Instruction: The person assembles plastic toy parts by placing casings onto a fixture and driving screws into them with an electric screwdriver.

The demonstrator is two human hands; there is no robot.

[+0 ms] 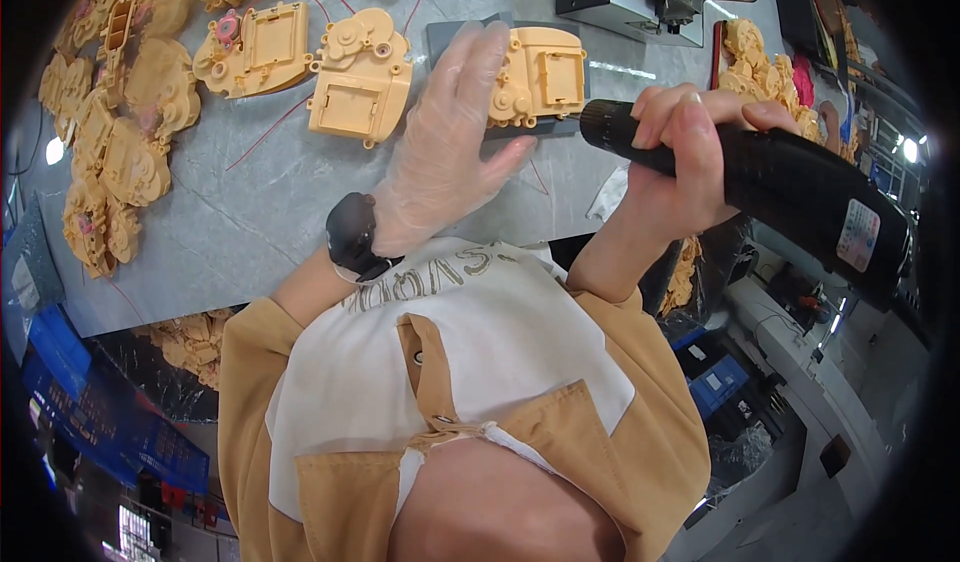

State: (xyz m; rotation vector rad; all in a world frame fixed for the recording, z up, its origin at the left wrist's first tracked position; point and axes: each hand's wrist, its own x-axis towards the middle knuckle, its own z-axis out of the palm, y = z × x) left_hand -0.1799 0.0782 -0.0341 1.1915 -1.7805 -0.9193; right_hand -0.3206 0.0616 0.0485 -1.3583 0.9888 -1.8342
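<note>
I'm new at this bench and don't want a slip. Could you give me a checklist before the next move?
1. Housing on its block: ok; the yellow housing sits on the dark block.
2. Left hand placed: ok; the left hand lies flat, fingers over the housing's left edge.
3. Tool held: ok; the right hand wraps the black power tool.
4. Tool tip seated: cannot tell; it is near the housing's right edge, contact unclear.
5. Both hands gloved: not ok; the left wears a clear glove, the right looks bare.
</note>
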